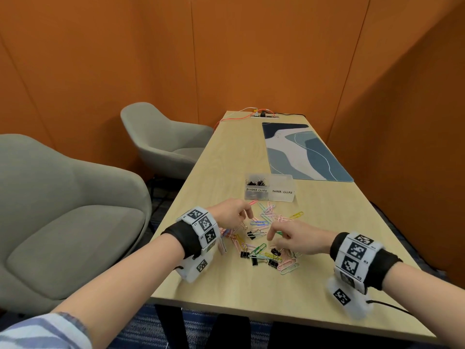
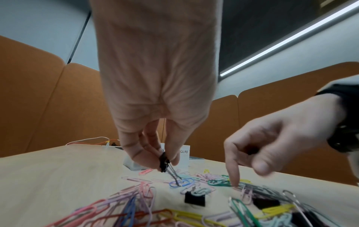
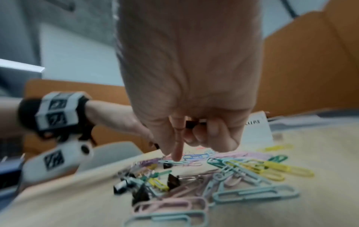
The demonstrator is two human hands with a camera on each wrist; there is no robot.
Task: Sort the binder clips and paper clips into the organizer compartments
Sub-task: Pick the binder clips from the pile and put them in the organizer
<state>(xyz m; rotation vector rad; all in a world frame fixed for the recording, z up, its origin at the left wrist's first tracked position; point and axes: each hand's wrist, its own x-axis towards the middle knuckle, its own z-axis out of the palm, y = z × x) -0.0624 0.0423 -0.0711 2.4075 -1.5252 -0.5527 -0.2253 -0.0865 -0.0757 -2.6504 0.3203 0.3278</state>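
Note:
A clear organizer (image 1: 269, 195) labelled BINDER CLIPS on the left and PAPER CLIPS on the right stands behind a loose pile of coloured paper clips and black binder clips (image 1: 264, 245). Several black clips lie in its left compartment. My left hand (image 1: 244, 218) pinches a small black binder clip (image 2: 163, 163) just above the pile, its wire handles hanging onto a blue paper clip (image 2: 182, 182). My right hand (image 1: 274, 234) points its index finger (image 3: 177, 151) down onto the pile. Its other fingers curl round something small and black (image 3: 191, 124), seemingly a binder clip.
A blue patterned desk mat (image 1: 307, 152) lies beyond the organizer. Cables and a socket strip (image 1: 259, 114) sit at the table's far end. Two grey armchairs (image 1: 63, 210) (image 1: 163, 137) stand left of the table. Orange walls close in on the right and at the back.

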